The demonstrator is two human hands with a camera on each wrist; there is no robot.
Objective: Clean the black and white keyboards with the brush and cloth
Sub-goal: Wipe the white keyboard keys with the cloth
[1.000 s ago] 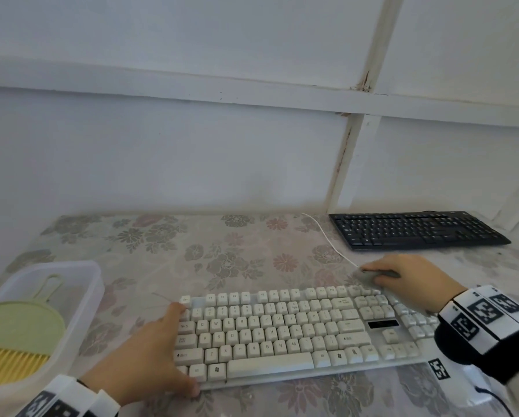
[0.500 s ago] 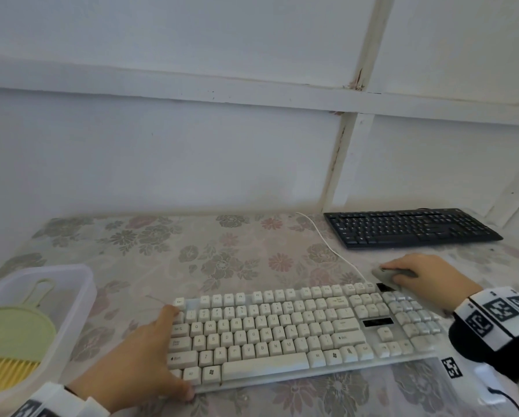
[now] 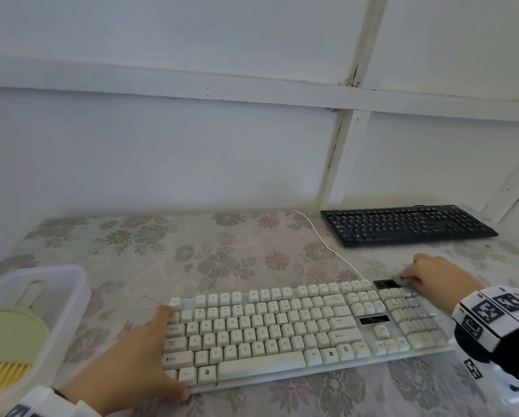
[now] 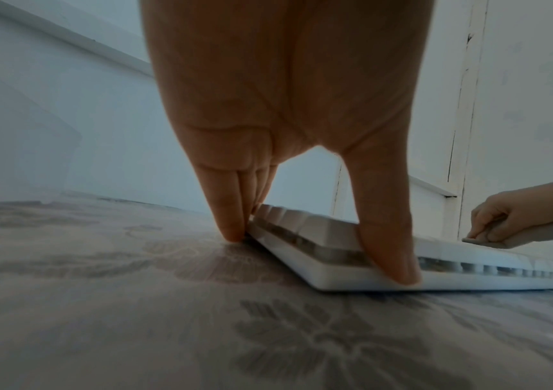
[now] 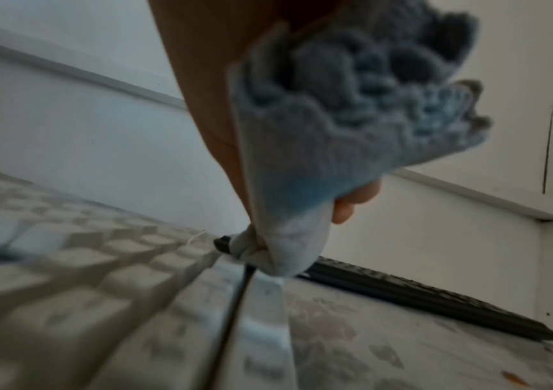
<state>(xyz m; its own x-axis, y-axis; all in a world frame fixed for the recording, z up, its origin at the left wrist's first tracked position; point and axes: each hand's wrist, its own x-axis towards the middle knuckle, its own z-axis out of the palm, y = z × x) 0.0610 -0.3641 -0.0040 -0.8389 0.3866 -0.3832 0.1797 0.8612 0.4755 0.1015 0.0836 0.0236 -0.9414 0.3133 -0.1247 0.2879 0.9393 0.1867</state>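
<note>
Head camera looks down from above; both wrist cameras sit near the tabletop, sharing the white keyboard (image 3: pixel 297 332).

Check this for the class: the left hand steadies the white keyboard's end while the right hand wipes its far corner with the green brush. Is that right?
One detail is wrong. The right hand grips a grey-blue cloth, not the brush; the right wrist view shows it. The green brush lies in the plastic tub. The left hand does steady the white keyboard.

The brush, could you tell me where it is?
In the head view, the brush lies in the plastic tub at far left, beside the white keyboard.
</note>
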